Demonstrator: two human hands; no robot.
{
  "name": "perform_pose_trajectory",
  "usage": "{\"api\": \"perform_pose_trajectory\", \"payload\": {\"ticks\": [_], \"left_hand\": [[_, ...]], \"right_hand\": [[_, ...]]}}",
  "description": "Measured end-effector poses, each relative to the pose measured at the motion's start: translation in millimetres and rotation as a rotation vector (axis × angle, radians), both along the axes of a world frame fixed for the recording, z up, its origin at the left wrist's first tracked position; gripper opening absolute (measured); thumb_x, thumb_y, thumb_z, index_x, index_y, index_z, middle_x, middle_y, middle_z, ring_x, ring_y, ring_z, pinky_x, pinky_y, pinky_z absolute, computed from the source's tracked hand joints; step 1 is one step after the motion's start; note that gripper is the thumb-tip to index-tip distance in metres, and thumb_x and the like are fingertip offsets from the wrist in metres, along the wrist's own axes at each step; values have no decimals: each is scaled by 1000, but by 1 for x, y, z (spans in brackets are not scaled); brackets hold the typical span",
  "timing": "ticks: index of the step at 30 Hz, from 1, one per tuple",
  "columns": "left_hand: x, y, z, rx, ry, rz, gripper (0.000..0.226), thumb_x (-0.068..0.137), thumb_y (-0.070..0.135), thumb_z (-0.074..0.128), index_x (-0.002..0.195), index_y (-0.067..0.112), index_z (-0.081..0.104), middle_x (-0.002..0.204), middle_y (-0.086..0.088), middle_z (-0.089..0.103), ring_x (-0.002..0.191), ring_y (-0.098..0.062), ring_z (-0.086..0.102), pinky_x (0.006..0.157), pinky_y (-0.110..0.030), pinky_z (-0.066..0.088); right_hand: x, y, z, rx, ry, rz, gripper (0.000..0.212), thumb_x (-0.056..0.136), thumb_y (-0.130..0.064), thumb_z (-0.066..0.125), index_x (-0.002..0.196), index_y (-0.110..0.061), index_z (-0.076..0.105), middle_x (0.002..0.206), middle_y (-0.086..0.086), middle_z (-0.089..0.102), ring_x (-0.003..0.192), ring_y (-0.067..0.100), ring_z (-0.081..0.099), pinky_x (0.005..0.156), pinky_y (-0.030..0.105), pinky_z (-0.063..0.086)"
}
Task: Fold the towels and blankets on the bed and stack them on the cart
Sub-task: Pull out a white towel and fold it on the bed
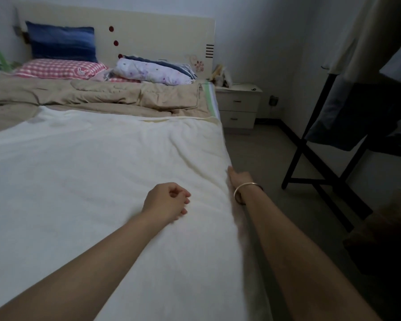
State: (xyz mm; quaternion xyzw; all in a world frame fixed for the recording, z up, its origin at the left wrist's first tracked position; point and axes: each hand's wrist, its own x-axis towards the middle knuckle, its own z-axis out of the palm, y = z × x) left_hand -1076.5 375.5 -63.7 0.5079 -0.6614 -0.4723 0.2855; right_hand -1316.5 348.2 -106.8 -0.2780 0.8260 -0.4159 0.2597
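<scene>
Cream blanket (102, 170) spread flat, centre frame. L hand (166, 201) rests on it, fingers curled, holding nothing. R hand (239, 179) at blanket's right edge, fingers hidden; can't tell grip.

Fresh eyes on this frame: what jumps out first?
The big cream blanket spread flat across the foreground dominates. Two bare arms reach over it: the left hand rests mid-blanket with fingers curled, and the right hand, with a bangle on the wrist, is at the blanket's right edge, its fingers hidden. Against the headboard, a blue pillow stands above a pink checked pillow.
</scene>
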Motion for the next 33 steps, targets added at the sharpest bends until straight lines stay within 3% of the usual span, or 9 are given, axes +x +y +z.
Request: {"api": "perform_pose_trajectory", "payload": {"ticks": [5, 12, 16, 19, 21, 23, 26, 30, 33], "left_hand": [[-11, -29, -5, -39, -24, 67, 22, 93, 10, 50, 84, 17, 69, 81, 5, 71, 58, -13, 65, 47, -22, 43], [-11, -39, -19, 7, -40, 72, 21, 93, 11, 50, 85, 18, 69, 82, 4, 72, 58, -11, 66, 47, -21, 43], [-18, -48, -17, 5, -48, 68, 22, 94, 11, 49, 86, 16, 68, 82, 4, 71, 53, -11, 64, 43, -20, 40], [-26, -59, -17, -13, -55, 62, 22, 94, 11, 48, 85, 17, 68, 80, 4, 71, 51, -10, 62, 42, -19, 39], [-31, -67, -18, -28, -59, 61, 22, 93, 11, 48, 84, 17, 68, 79, 5, 71, 50, -10, 63, 42, -19, 39], [-34, -75, -20, -49, -67, 75, 23, 93, 12, 49, 81, 20, 67, 77, 7, 71, 51, -10, 64, 45, -21, 43], [-36, -90, -23, -132, -139, 124, 23, 89, 19, 53, 75, 28, 68, 70, 17, 70, 67, -10, 68, 68, -28, 54], [-27, -110, -24, -173, -187, 167, 20, 88, 21, 57, 73, 30, 67, 77, 16, 70, 83, -8, 64, 78, -29, 52], [-14, -123, -34, -126, -166, 167, 19, 87, 19, 61, 75, 32, 69, 80, 13, 70, 86, -10, 65, 77, -26, 50]], "right_hand": [[-29, 2, -23, 50, 244, -127, 44, 97, -31, 42, 112, 3, 65, 120, 26, 60, 110, 39, 57, 89, 35, 45], [-29, -18, -52, 83, 72, -6, 49, 94, -37, 46, 112, 4, 66, 123, 25, 60, 115, 36, 56, 95, 35, 43], [-37, -47, -25, 32, 89, -42, 55, 93, -54, 41, 90, -8, 71, 111, 17, 66, 111, 33, 59, 95, 33, 43], [-42, -75, -9, 93, 208, -87, 64, 94, -58, 36, 123, -6, 59, 130, 18, 57, 121, 35, 53, 98, 37, 41], [-45, -91, -3, 118, 242, -82, 64, 95, -58, 35, 129, -7, 55, 135, 16, 53, 124, 34, 50, 98, 38, 40], [-51, -104, 0, 143, 186, -62, 61, 97, -51, 38, 132, -2, 51, 139, 18, 49, 128, 34, 47, 100, 38, 39], [-70, -107, -1, 120, 109, -69, 46, 96, -27, 50, 134, -1, 48, 139, 19, 49, 126, 34, 49, 96, 32, 44], [-86, -112, -26, 186, 201, -145, 43, 93, -36, 54, 116, 0, 62, 118, 18, 63, 103, 34, 62, 79, 32, 48], [-78, -128, -36, 156, 261, -188, 44, 85, -25, 57, 126, -8, 55, 126, 16, 57, 112, 34, 58, 94, 39, 49]]}}
